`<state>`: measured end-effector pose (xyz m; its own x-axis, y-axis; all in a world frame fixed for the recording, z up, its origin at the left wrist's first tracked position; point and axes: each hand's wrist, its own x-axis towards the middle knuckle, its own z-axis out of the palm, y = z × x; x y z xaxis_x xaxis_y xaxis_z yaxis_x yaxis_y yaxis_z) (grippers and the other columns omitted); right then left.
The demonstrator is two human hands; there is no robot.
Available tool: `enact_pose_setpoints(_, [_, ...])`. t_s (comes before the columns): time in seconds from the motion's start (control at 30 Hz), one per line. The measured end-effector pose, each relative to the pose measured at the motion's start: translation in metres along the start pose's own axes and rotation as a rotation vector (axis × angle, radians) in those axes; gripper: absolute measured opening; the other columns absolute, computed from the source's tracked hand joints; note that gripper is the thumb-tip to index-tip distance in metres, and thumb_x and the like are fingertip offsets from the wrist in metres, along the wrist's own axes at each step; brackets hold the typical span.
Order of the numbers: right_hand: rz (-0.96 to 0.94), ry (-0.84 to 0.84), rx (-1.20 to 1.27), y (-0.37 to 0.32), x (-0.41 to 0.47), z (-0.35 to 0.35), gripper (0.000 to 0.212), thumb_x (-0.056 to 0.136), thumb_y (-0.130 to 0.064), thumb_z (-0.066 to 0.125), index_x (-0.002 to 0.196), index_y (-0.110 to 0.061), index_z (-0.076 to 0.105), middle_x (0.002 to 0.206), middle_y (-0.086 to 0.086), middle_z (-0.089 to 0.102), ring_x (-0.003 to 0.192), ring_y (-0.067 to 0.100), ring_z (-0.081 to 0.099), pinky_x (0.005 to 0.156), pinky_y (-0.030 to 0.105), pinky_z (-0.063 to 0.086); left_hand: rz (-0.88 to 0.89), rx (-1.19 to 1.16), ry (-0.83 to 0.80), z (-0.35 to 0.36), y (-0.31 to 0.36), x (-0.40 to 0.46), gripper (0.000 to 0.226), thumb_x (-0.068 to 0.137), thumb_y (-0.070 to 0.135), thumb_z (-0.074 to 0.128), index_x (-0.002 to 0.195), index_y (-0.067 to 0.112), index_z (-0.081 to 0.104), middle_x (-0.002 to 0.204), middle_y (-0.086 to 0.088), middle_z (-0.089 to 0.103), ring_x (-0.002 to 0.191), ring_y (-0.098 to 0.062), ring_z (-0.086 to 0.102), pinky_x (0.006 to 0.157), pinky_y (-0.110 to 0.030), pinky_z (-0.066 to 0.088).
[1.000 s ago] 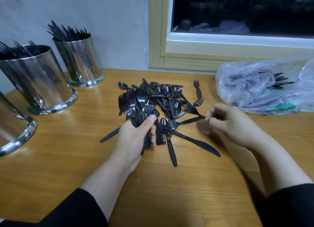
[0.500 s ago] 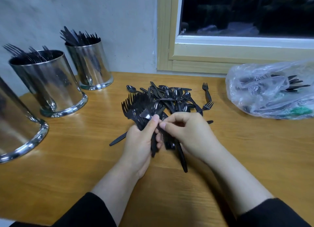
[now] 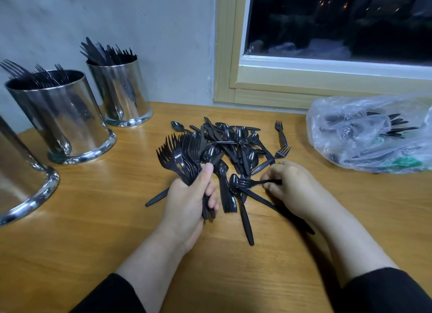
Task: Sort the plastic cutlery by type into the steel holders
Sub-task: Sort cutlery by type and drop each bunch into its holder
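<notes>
Glossy black plastic cutlery pile (image 3: pixel 233 146) sits mid-counter (image 3: pixel 93 230) – warm wood grain, slightly shiny; left hand (image 3: pixel 189 202) is wrapped round a fanned bunch of forks (image 3: pixel 180 158), tines up; right hand (image 3: pixel 294 186) pinches the thin handle of a single fork (image 3: pixel 250 183) lying at the pile's near edge; three mirror-polished steel holders on the left – the middle holder (image 3: pixel 63 118) has forks, the far holder (image 3: pixel 121 92) looks like knives; crinkly clear bag (image 3: pixel 364 135) of more cutlery on the right; no readable writing anywhere

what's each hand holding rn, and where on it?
Left hand: bundle of black forks, grip around the handles. Right hand: single fork, pinched at its handle end.
</notes>
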<state>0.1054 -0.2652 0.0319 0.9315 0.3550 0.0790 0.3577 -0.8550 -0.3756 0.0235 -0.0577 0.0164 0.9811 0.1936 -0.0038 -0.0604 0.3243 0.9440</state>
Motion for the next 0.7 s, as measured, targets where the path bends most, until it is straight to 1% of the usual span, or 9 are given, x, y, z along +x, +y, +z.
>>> enact_pose_setpoints(0.07, [0.025,0.062,0.079,0.001,0.000,-0.005,0.010,0.092,-0.022,0.068,0.085,-0.027,0.065,0.087,-0.010,0.060,0.080,0.011,0.061,0.066,0.011,0.039,0.004,0.010,-0.016,0.000,0.000,0.000,0.045,0.103,0.033,0.056,0.060,0.021,0.049,0.060,-0.003,0.038,0.054,-0.017,0.040,0.059,-0.034,0.040])
enact_pose_setpoints(0.1, [0.043,0.107,0.133,0.001,-0.001,-0.009,0.010,0.092,-0.022,0.068,0.084,-0.026,0.065,0.084,-0.009,0.062,0.074,0.007,0.059,0.061,0.009,0.038,0.007,0.012,-0.016,-0.001,0.000,-0.001,0.042,0.103,0.034,0.056,0.064,0.018,0.052,0.060,-0.004,0.040,0.054,-0.018,0.042,0.060,-0.035,0.041])
enact_pose_setpoints(0.17, [0.066,0.181,0.258,-0.002,-0.003,-0.015,0.010,0.093,-0.029,0.069,0.084,-0.028,0.065,0.079,-0.008,0.065,0.070,0.005,0.056,0.058,0.011,0.037,0.029,0.043,-0.013,0.000,0.001,-0.001,0.038,0.102,0.035,0.056,0.077,0.007,0.059,0.063,-0.007,0.046,0.058,-0.020,0.046,0.065,-0.039,0.045])
enact_pose_setpoints(0.23, [0.076,0.199,0.422,-0.009,-0.004,-0.019,0.011,0.093,-0.035,0.069,0.083,-0.029,0.068,0.073,-0.006,0.067,0.066,0.006,0.057,0.059,0.017,0.042,0.049,0.085,-0.005,0.005,0.004,0.000,0.038,0.102,0.035,0.058,0.083,0.002,0.061,0.066,-0.008,0.049,0.061,-0.023,0.048,0.069,-0.040,0.046])
enact_pose_setpoints(0.33, [0.052,0.180,0.634,-0.021,-0.007,-0.021,0.013,0.094,-0.030,0.068,0.084,-0.024,0.073,0.062,-0.013,0.064,0.056,0.000,0.054,0.056,0.010,0.040,0.045,0.089,0.041,0.018,0.015,0.009,0.031,0.101,0.029,0.063,0.074,0.015,0.059,0.065,-0.002,0.041,0.057,-0.017,0.041,0.059,-0.034,0.042])
enact_pose_setpoints(0.4, [0.031,0.192,0.711,-0.030,-0.008,-0.020,0.013,0.094,-0.024,0.069,0.083,-0.020,0.074,0.057,-0.014,0.060,0.052,-0.001,0.049,0.055,0.008,0.038,0.022,0.077,0.078,0.026,0.016,0.019,0.034,0.099,0.028,0.067,0.068,0.022,0.055,0.063,0.002,0.039,0.055,-0.014,0.038,0.054,-0.029,0.040])
enact_pose_setpoints(0.5, [0.046,0.256,0.704,-0.042,-0.004,-0.011,0.013,0.091,-0.021,0.072,0.079,-0.018,0.072,0.055,-0.009,0.058,0.049,0.002,0.046,0.051,0.011,0.037,-0.013,0.078,0.089,0.036,0.007,0.028,0.036,0.096,0.028,0.072,0.062,0.027,0.061,0.060,0.003,0.039,0.056,-0.015,0.038,0.056,-0.031,0.039])
enact_pose_setpoints(0.63, [0.037,0.265,0.622,-0.050,0.003,-0.001,0.015,0.092,-0.023,0.071,0.077,-0.022,0.069,0.053,-0.018,0.057,0.053,0.001,0.051,0.053,0.013,0.038,-0.028,0.071,0.053,0.041,-0.004,0.036,0.026,0.096,0.030,0.071,0.074,0.017,0.070,0.065,-0.005,0.040,0.058,-0.018,0.039,0.057,-0.034,0.037])
enact_pose_setpoints(0.7, [0.018,0.324,0.556,-0.050,0.004,0.002,0.012,0.092,-0.022,0.071,0.080,-0.020,0.069,0.060,-0.011,0.061,0.061,0.002,0.055,0.055,0.011,0.038,-0.017,0.049,0.044,0.042,-0.005,0.045,0.035,0.097,0.029,0.069,0.064,0.021,0.066,0.063,-0.004,0.039,0.057,-0.018,0.038,0.056,-0.033,0.036])
